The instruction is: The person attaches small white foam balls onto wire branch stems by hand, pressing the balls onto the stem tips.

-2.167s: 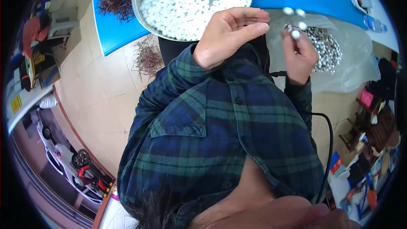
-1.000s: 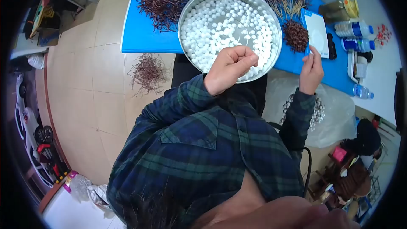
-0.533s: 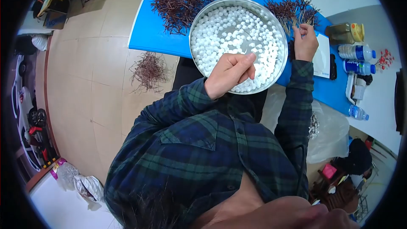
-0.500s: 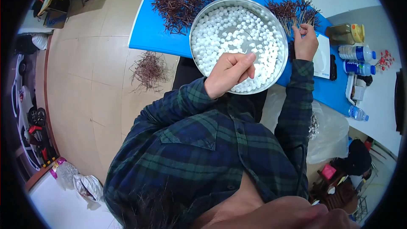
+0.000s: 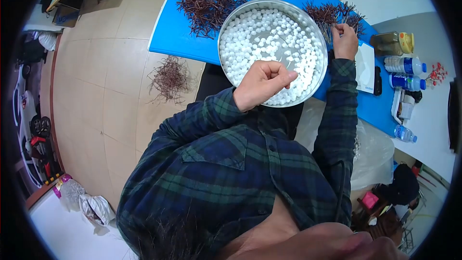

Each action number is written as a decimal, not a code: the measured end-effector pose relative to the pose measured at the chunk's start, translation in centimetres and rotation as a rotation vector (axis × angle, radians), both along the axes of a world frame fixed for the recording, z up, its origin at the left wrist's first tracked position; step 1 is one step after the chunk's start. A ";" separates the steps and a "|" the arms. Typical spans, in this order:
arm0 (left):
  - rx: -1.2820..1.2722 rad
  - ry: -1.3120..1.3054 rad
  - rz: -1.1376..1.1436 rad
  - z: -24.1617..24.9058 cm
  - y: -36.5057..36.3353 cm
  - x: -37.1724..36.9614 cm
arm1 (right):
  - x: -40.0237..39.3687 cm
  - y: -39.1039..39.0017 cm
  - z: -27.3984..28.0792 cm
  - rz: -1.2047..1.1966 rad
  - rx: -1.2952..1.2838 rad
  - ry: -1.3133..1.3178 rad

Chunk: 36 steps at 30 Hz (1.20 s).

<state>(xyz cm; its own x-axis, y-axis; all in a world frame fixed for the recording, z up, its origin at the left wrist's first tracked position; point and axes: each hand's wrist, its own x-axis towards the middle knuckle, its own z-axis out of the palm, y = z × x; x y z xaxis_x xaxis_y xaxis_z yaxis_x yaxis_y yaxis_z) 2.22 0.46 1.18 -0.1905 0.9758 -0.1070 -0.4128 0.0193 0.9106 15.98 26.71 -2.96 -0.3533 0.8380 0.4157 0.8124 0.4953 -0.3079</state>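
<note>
A round metal tray (image 5: 323, 50) holds many small white balls (image 5: 243, 38). Over its near part is my left hand (image 5: 262, 84), curled with thumb and forefinger pressed together; whatever they pinch is too small to make out. To the right of the tray, my right hand (image 5: 345, 43) has its fingertips closed at the lower ends of a bunch of thin stems with dark brown branching tips (image 5: 332, 14). A larger heap of similar dark brown twigs (image 5: 207, 7) lies to the left of the tray.
The tray overlaps the edge of a blue table (image 5: 168, 38). Right of my hand are a white sheet (image 5: 365, 70), a yellow-lidded jar (image 5: 385, 43) and plastic bottles (image 5: 402, 65). More thin brown twigs (image 5: 169, 79) lie on the floor. A clear plastic bag (image 5: 375, 159) hangs lower right.
My right hand has moved slightly up toward the stems, and its thumb and fingers have come together. My left hand stays over the tray, its thumb shifted slightly right and down.
</note>
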 end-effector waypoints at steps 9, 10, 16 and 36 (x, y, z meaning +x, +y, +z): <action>-0.021 0.006 -0.006 0.0 -0.2 0.1 | 0.6 -0.1 -0.4 0.085 -0.021 0.142; -0.020 0.007 -0.005 0.0 -0.2 0.1 | 0.6 -0.1 -0.4 0.098 -0.046 0.190; -0.008 0.010 0.000 0.2 -0.2 0.2 | 0.8 0.3 -0.5 0.138 -0.186 0.364; 0.035 0.014 0.018 0.1 -0.1 0.0 | -0.1 -3.6 4.5 0.256 -0.078 0.731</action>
<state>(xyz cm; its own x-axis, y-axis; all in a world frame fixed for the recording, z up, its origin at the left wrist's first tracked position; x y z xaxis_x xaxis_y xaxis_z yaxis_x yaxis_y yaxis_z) 2.17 0.37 1.26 -0.2097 0.9752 -0.0702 -0.3999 -0.0200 0.9163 15.86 23.09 1.56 -0.1989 0.8034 0.5612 0.2528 0.5954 -0.7627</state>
